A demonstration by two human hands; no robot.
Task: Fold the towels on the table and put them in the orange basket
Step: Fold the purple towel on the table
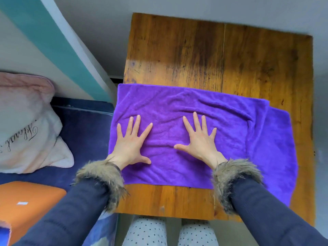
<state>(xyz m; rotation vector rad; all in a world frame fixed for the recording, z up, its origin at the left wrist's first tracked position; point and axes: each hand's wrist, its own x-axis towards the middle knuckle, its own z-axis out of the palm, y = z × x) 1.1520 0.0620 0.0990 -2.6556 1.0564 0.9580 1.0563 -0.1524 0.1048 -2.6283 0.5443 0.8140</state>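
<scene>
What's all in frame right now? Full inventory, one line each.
towel: 1, purple, spread on the table's near half, right part lies doubled
table: 1, brown wood, centre
orange basket: 1, orange, lower left beside the table
pillow: 1, pale pink and white with script lettering, left, on the bedding
bedding: 1, dark blue, left of the table
left hand: 1, flat on the towel, fingers spread
right hand: 1, flat on the towel, fingers spread
sleeves: 2, navy with brown fur cuffs

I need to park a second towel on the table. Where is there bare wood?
The far half of the table, beyond the purple towel, is bare. A narrow strip lies along the near edge. The middle is taken: the left hand and right hand press the towel flat.
</scene>
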